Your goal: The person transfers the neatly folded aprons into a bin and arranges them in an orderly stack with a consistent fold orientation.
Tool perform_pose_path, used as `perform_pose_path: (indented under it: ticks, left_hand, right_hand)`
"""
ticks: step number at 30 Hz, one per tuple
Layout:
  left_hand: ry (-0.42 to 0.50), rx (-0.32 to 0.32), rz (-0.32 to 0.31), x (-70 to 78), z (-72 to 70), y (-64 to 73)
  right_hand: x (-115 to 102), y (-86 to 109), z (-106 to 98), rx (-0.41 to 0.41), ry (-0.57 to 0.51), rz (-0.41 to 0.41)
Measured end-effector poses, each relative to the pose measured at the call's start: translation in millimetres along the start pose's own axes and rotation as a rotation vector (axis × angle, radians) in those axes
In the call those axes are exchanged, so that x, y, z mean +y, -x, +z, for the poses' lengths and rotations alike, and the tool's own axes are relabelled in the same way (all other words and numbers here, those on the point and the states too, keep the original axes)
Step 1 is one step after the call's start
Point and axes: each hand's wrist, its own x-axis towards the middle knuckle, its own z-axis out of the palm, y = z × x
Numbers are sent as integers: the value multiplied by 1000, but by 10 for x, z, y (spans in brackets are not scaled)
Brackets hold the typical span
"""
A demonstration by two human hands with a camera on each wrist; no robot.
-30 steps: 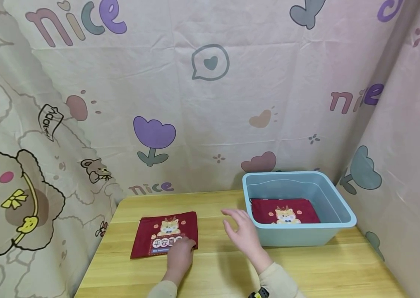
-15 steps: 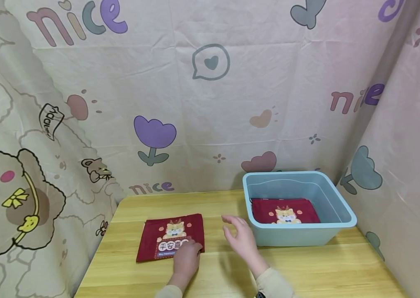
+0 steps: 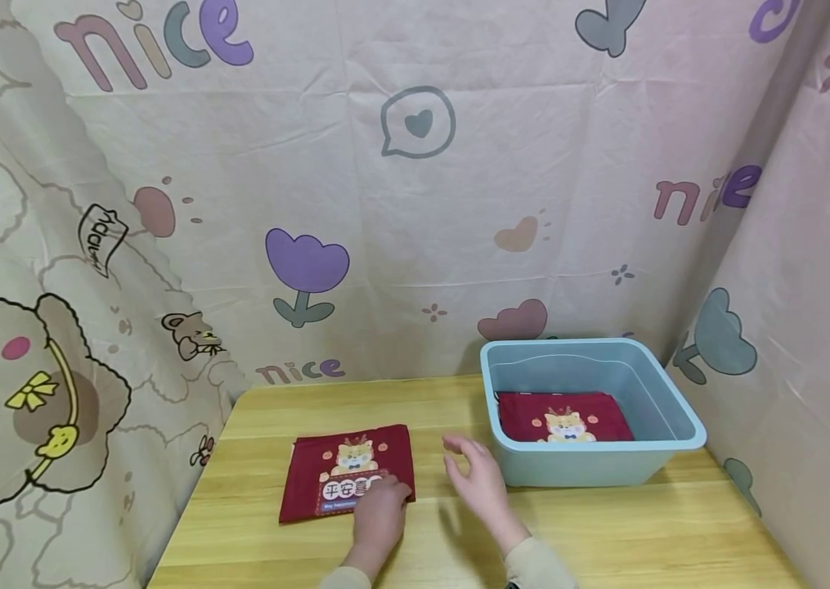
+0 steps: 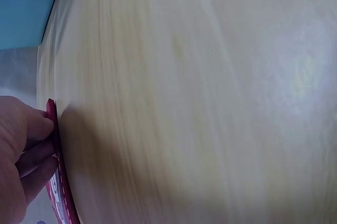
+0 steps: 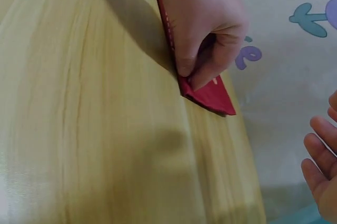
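Observation:
A flat dark red cloth bag [image 3: 304,483], printed with a cartoon animal and white characters, lies on the wooden table. My left hand [image 3: 379,515] reaches over its lower print and pinches the near right corner. In the right wrist view, thumb and finger of the left hand [image 5: 208,19] grip the red edge close over the tabletop. My right hand [image 3: 481,478] hovers between this bag and the blue bin, fingers loosely spread and holding nothing. Similar red cloth [image 3: 518,417] with the same animal print lies inside the bin, its lower part hidden by the front wall.
The light blue plastic bin [image 3: 584,466] stands at the back right of the table [image 3: 429,556]. Printed curtains [image 3: 415,245] hang directly behind the table and along both sides.
The bag on the table has slid right and a little toward me, with my left hand gripping its corner throughout. My right hand has dropped slightly and stays beside the bin.

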Motion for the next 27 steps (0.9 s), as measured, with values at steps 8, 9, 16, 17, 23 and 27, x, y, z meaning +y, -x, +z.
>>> perform_pose_path:
  ticks: [8, 9, 16, 17, 23, 27]
  left_hand:
    - [-9, -22, 15, 94, 2, -27]
    - [-9, -27, 17, 112, 5, -30]
    - [9, -43, 38, 255, 42, -22]
    - [13, -42, 43, 272, 45, -20]
    - [30, -11, 58, 342, 72, 0]
    - [62, -5, 73, 382, 82, 15]
  right_hand:
    - [58, 62, 36, 10, -6, 27]
    - [62, 68, 39, 7, -5, 30]
    - [81, 88, 40, -7, -3, 53]
    - [83, 90, 37, -10, -3, 59]
    - [112, 110, 11, -28, -3, 110]
    - [138, 131, 2, -37, -10, 126]
